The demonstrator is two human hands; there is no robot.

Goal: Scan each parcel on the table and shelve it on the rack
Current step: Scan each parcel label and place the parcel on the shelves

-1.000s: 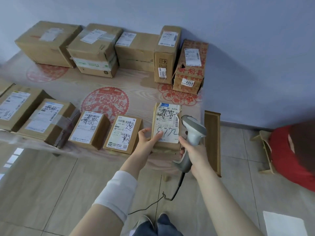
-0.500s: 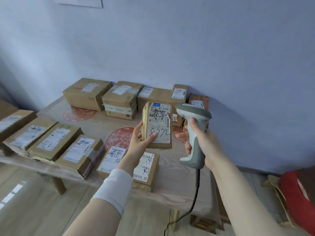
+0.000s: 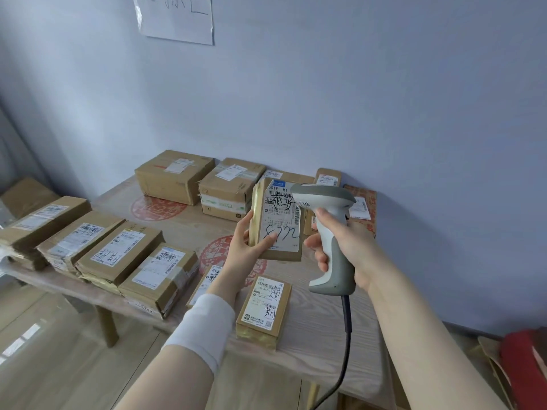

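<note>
- Two bare hands work above a wooden counter (image 3: pixel 322 329) set against a pale blue wall.
- The left hand (image 3: pixel 247 242) holds a small cardboard parcel (image 3: pixel 276 220) upright in the air above the counter, its fingers wrapped round the left edge and the thumb pressed on the label's lower corner; a white band sits on that forearm.
- The parcel's label (image 3: pixel 284 223), with a barcode and black handwriting, faces the person, likely so that the scanner can read it.
- The right hand (image 3: pixel 344 247) has its fingers closed round the grip of a grey and white corded barcode scanner (image 3: pixel 330 232), whose head lies just in front of the label's upper right.
- Judged from this, the scan is under way and shelving comes next; no rack is in view.
- More labelled parcels (image 3: pixel 265 309) lie face up along the counter's near edge, and larger boxes (image 3: pixel 174 176) stand at the back by the wall, apparently awaiting their turn.
- A sheet of paper (image 3: pixel 177 17) hangs on the wall above.
</note>
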